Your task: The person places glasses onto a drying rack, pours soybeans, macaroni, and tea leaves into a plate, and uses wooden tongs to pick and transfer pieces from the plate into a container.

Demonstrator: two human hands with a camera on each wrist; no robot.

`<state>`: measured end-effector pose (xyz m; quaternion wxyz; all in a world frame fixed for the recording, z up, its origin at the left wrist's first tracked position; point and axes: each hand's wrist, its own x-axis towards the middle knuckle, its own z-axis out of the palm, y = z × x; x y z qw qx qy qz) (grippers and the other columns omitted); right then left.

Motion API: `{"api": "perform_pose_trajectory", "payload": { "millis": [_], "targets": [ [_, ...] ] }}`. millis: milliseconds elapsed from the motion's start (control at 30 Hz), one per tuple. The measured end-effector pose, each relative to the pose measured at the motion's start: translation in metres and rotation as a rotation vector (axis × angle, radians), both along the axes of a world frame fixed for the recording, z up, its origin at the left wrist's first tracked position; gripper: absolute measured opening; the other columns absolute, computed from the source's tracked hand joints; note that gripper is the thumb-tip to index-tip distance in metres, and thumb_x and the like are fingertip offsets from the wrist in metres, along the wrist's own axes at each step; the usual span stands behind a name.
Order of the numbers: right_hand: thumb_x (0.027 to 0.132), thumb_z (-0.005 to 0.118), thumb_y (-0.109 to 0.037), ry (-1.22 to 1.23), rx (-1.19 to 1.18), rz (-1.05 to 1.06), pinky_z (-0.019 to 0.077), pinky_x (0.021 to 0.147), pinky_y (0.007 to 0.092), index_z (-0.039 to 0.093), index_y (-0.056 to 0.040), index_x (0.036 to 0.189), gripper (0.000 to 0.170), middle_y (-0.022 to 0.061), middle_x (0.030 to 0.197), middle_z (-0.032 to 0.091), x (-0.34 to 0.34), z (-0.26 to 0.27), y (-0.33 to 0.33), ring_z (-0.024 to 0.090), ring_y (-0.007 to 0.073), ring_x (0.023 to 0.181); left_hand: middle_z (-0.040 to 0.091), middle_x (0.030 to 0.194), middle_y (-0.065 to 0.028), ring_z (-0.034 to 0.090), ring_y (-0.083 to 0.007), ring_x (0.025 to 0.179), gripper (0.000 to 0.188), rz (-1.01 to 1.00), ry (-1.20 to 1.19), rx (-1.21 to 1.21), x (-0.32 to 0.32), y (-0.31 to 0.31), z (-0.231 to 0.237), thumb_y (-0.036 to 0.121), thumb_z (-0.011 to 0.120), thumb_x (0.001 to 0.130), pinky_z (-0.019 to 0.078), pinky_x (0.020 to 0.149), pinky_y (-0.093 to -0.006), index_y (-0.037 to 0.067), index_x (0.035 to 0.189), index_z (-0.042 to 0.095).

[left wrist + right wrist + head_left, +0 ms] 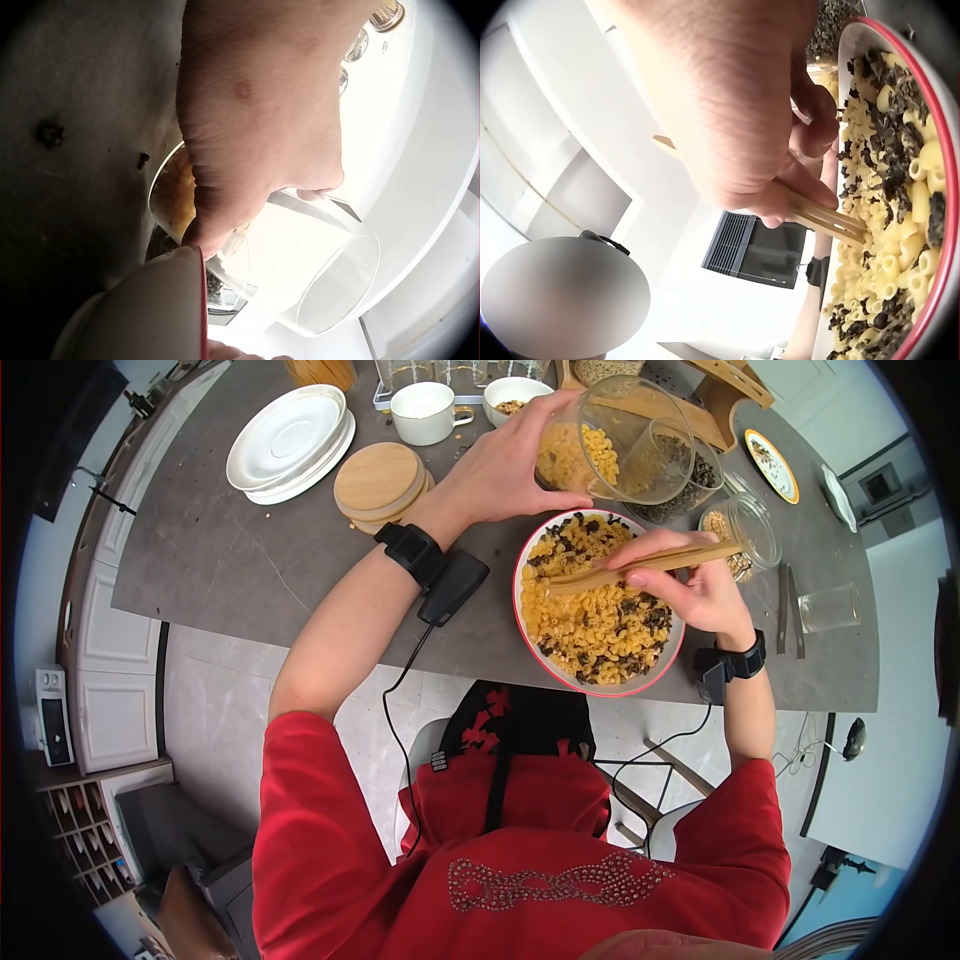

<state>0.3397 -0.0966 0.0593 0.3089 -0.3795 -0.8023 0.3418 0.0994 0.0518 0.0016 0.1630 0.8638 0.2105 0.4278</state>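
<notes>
My left hand [505,465] grips a clear glass jar [311,262] from its side, just past the bowl's far rim. The jar is tilted, with yellow macaroni [570,455] near its base. My right hand [700,592] pinches a pair of wooden tongs [585,582] over the white, red-rimmed bowl [522,615]. In the right wrist view the tongs' tips [851,234] reach down into the pasta. Short yellow pasta [590,620] mixed with dark, shrivelled bits [896,161] fills much of the bowl.
Behind the bowl stand a container of dark bits [680,500], an open glass jar [760,525] and a white cup [420,415]. Stacked plates [290,445] and round wooden lids [378,480] are at left. Metal tongs [785,610] and a glass [830,610] lie at right.
</notes>
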Motion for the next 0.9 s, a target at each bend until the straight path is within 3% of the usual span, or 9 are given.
{"api": "perform_pose_trajectory", "payload": {
  "millis": [100,200,300,400,467,567,633,700,900],
  "targets": [
    [0.094,0.073,-0.003,0.231,0.054,-0.062,0.0544,0.077,0.0288,0.076,-0.0011,0.107,0.014,0.0089,0.103,0.076,0.012,-0.004,-0.003,0.070,0.0158,0.084,0.053,0.147,-0.0208,0.059,-0.0421,0.128,0.107,0.012,-0.011,0.014,0.001,-0.004,0.000,0.048,0.092,0.073,0.0548,0.101,-0.0496,0.013,0.155,0.033],
    [0.104,0.065,-0.018,0.605,0.239,-0.120,0.0478,0.058,0.0255,0.068,0.0008,0.118,0.024,0.0146,0.106,0.073,0.029,-0.017,0.003,0.060,0.0125,0.063,0.053,0.147,-0.0209,0.059,-0.0423,0.127,0.108,0.032,0.002,0.016,0.000,-0.004,0.001,0.049,0.092,0.073,0.0550,0.101,-0.0498,0.014,0.156,0.032],
    [0.106,0.063,-0.025,0.608,0.417,-0.290,0.0424,0.052,0.0238,0.064,0.0007,0.122,0.030,0.0175,0.110,0.073,0.029,-0.014,0.010,0.053,0.0102,0.056,0.053,0.147,-0.0209,0.060,-0.0426,0.127,0.108,0.026,0.002,0.003,0.000,-0.005,0.000,0.049,0.092,0.073,0.0549,0.100,-0.0500,0.014,0.156,0.032],
    [0.106,0.064,-0.026,0.627,0.340,-0.257,0.0417,0.052,0.0235,0.065,0.0016,0.121,0.032,0.0205,0.114,0.073,0.024,-0.011,0.009,0.052,0.0094,0.056,0.053,0.147,-0.0226,0.060,-0.0427,0.127,0.114,0.023,0.022,0.003,0.000,-0.003,0.000,0.050,0.094,0.072,0.0535,0.104,-0.0490,0.010,0.157,0.030],
    [0.105,0.064,-0.025,0.582,0.312,-0.171,0.0510,0.058,0.0270,0.065,0.0025,0.120,0.032,0.0243,0.116,0.074,0.030,-0.010,0.010,0.064,0.0159,0.064,0.053,0.147,-0.0245,0.061,-0.0427,0.129,0.119,0.031,0.028,0.015,0.001,-0.002,0.002,0.050,0.095,0.071,0.0522,0.107,-0.0480,0.005,0.158,0.028],
    [0.099,0.071,-0.018,0.409,0.100,0.057,0.0602,0.087,0.0402,0.072,0.0025,0.111,0.024,0.0216,0.108,0.077,0.019,-0.001,0.000,0.076,0.0311,0.098,0.053,0.147,-0.0244,0.061,-0.0425,0.129,0.120,0.037,0.047,-0.016,-0.001,-0.005,0.001,0.050,0.095,0.071,0.0520,0.107,-0.0482,0.004,0.158,0.028],
    [0.097,0.073,-0.015,0.288,0.096,0.084,0.0601,0.087,0.0397,0.073,0.0021,0.110,0.022,0.0187,0.107,0.078,0.013,-0.001,0.001,0.076,0.0294,0.097,0.053,0.147,-0.0214,0.060,-0.0429,0.126,0.109,0.027,0.008,0.003,0.000,-0.004,0.001,0.049,0.092,0.073,0.0549,0.100,-0.0493,0.014,0.156,0.032],
    [0.092,0.076,-0.009,0.130,0.091,0.117,0.0599,0.086,0.0370,0.076,0.0002,0.109,0.020,0.0124,0.107,0.079,0.009,0.001,0.001,0.076,0.0263,0.096,0.053,0.147,-0.0214,0.060,-0.0430,0.126,0.109,0.013,-0.009,0.012,0.001,-0.004,0.000,0.049,0.092,0.073,0.0550,0.100,-0.0495,0.014,0.156,0.032],
    [0.092,0.076,-0.007,0.015,0.095,0.162,0.0586,0.081,0.0350,0.077,-0.0019,0.106,0.015,0.0106,0.101,0.079,-0.001,-0.001,0.005,0.075,0.0252,0.089,0.053,0.147,-0.0215,0.060,-0.0432,0.127,0.109,0.033,0.009,0.000,0.000,-0.004,0.000,0.049,0.092,0.073,0.0549,0.100,-0.0499,0.013,0.156,0.032]
  ]
}}
